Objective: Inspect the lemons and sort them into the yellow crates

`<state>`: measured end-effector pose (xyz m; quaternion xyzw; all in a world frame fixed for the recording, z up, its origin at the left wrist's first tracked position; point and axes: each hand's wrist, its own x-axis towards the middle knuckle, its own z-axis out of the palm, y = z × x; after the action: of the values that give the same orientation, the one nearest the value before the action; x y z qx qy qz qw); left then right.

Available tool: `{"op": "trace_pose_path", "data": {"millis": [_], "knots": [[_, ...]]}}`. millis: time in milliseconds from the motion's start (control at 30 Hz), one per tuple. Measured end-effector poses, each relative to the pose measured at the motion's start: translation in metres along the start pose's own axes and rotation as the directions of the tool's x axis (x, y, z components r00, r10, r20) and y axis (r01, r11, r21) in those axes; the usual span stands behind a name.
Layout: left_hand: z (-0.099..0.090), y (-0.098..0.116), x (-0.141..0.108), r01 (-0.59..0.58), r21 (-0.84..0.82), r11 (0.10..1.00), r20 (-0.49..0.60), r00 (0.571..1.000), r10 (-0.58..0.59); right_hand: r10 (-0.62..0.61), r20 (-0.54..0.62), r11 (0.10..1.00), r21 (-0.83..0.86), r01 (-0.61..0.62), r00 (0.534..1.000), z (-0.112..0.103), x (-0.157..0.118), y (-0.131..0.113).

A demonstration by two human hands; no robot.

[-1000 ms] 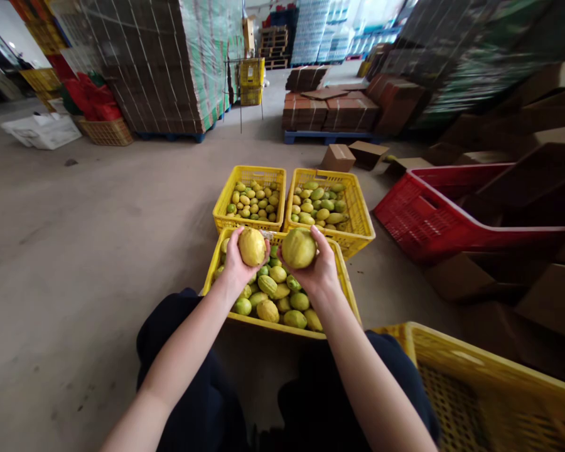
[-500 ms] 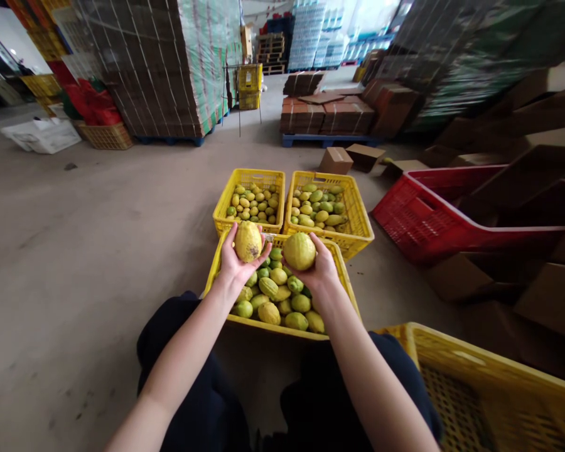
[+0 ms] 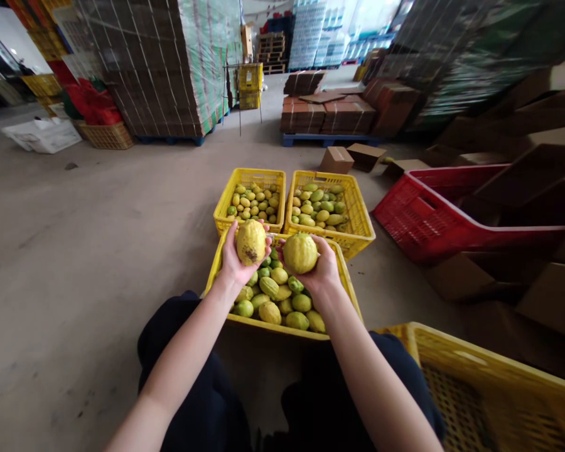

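Above the near yellow crate (image 3: 282,334), my left hand (image 3: 234,263) is wrapped round a yellow lemon-like fruit (image 3: 251,242) with a dark blotchy patch low on its skin. My right hand (image 3: 324,267) grips a rounder, ribbed yellow-green lemon-like fruit (image 3: 300,253) at the same height, a short gap to the right. Beneath both hands, the crate holds many green and yellow fruits (image 3: 269,287) of the same sort. My forearms and hands cover part of its rim and contents.
Just beyond stand two more yellow crates, the left one (image 3: 216,216) with small yellow fruits and the right one (image 3: 365,220) with greener ones. A yellow crate (image 3: 489,364) is close at my right. Farther right, a red crate (image 3: 419,220) sits among cardboard boxes (image 3: 471,282).
The fruit in my left hand has turned slightly, bringing its dark patch more into sight. The right fruit has turned a little too; both hands stay in nearly the same place.
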<state>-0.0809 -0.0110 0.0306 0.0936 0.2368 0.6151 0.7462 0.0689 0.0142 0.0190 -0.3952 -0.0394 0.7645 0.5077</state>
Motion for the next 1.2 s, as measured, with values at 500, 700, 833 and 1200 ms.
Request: {"op": "trace_pose_path", "data": {"millis": [500,700,833,1200], "knots": [[0.005,-0.009,0.004,-0.028,0.281,0.959,-0.221,0.971,0.093,0.002,-0.191,0.998,0.068,0.012,0.982,-0.003,0.002,-0.002],[0.004,-0.013,0.007,-0.113,0.301,0.947,-0.176,0.969,0.172,0.034,-0.176,0.999,0.035,-0.028,0.984,-0.007,0.011,0.000],[0.002,-0.015,0.005,-0.148,0.324,0.934,-0.074,0.981,0.181,0.037,-0.144,0.998,0.052,-0.029,0.989,-0.006,0.010,0.001],[0.003,-0.019,0.001,-0.104,0.349,0.931,-0.033,0.992,0.124,0.042,-0.085,0.994,0.103,-0.033,0.996,-0.005,0.007,0.001]]}}
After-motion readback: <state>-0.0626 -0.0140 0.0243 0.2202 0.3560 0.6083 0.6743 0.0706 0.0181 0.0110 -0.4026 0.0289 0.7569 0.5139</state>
